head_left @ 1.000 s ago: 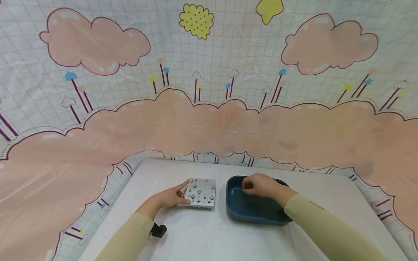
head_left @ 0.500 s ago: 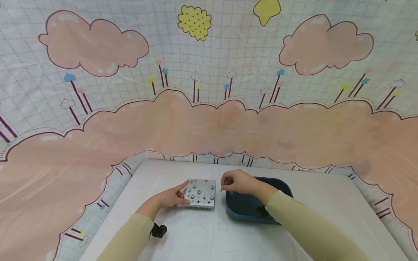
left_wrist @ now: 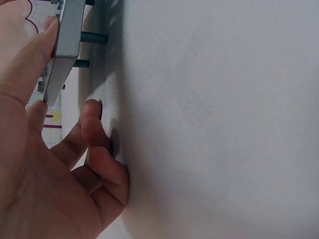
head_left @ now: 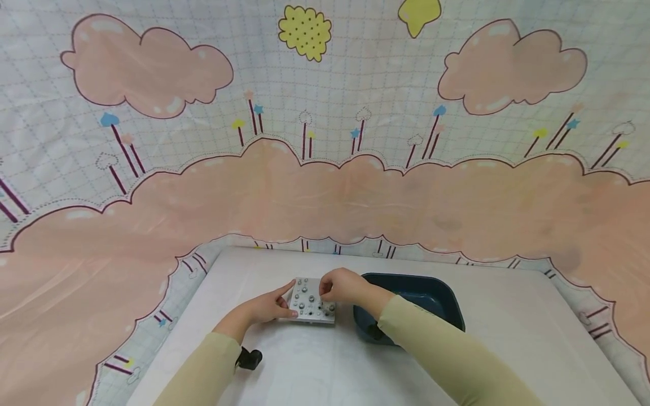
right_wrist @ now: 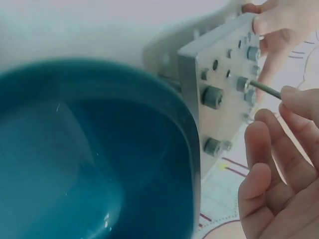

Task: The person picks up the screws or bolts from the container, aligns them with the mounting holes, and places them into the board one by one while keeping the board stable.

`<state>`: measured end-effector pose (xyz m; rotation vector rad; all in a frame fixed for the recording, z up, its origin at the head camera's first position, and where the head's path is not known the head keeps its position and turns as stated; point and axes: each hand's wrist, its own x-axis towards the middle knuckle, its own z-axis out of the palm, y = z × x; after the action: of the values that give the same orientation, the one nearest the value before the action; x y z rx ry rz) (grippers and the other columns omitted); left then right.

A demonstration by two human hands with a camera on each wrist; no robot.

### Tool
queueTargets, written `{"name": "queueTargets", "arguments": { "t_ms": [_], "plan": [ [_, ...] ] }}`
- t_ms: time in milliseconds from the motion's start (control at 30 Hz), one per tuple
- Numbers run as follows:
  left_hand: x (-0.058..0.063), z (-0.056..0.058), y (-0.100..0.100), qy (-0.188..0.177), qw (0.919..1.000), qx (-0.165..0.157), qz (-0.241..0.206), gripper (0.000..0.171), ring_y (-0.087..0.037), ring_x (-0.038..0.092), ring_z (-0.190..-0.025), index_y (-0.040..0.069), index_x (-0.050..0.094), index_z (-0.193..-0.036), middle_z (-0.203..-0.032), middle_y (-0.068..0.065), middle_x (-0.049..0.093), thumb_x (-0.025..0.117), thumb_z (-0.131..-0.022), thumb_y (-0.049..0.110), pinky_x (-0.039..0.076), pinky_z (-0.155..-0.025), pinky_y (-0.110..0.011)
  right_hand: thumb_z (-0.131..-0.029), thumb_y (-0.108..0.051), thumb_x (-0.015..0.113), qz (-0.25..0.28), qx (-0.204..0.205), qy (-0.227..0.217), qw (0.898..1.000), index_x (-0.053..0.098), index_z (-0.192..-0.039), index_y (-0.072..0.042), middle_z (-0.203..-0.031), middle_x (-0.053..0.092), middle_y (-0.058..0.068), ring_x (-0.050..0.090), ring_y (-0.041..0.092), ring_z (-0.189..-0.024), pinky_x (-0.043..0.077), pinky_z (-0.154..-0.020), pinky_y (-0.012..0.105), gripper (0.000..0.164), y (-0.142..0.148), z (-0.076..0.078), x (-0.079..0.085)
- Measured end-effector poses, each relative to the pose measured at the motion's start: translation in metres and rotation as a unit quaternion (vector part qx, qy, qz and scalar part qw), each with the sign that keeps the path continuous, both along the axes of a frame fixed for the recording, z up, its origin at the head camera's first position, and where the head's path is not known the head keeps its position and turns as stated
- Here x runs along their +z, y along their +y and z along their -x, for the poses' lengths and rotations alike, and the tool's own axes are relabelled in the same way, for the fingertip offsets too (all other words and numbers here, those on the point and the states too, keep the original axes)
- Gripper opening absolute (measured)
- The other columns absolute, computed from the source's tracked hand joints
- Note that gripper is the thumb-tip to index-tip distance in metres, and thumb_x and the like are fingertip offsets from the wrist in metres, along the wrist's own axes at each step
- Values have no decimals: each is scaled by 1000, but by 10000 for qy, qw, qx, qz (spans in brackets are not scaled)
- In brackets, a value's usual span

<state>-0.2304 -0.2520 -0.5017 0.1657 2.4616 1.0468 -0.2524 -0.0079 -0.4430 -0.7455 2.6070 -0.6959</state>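
Note:
A square metal plate (head_left: 306, 316) studded with several bolts of different sizes stands on the white table. Threaded shanks (left_wrist: 94, 38) stick out from its underside in the left wrist view. My left hand (head_left: 266, 306) holds the plate's left side between thumb and forefinger, the other fingers curled near the tabletop. Over the plate's right part, my right hand (head_left: 345, 286) pinches a thin metal screw (right_wrist: 266, 89). The screw's free end points at the plate's face, close to a bolt head (right_wrist: 242, 84); whether it touches is unclear. The fingertips hide its other end.
A dark blue plastic tray (head_left: 449, 296) stands right of the plate, partly beneath my right forearm. White table surface (head_left: 304, 366) extends in front. A patterned cloth (head_left: 325, 203) hangs behind the table.
My right hand has come up out of the blue tray and moved left to over the plate, carrying the screw. The left hand keeps its grip on the plate.

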Motion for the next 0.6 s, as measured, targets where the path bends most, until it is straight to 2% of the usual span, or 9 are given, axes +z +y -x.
{"name": "queueTargets", "arguments": {
  "t_ms": [233,600],
  "plan": [
    [4,-1,2,-23,10000,23,-16,98,-17,50,-80,25,22,-159,-93,-3,56,82,-82,35,39,-75,-34,-90,-18,74,-178,-18,-79,9998,70,-81,-21,-79,61,-8,54,11,-74,47,-67,27,10,-6,-2,-6],
    [-2,2,1,-47,10000,60,39,99,-18,51,-82,27,22,-159,-94,-3,56,82,-80,38,40,-76,-35,-89,-19,76,-469,-59,73,9989,69,-79,-22,-80,60,-8,53,11,-76,47,-68,26,12,-10,-2,-12]
  ]
}}
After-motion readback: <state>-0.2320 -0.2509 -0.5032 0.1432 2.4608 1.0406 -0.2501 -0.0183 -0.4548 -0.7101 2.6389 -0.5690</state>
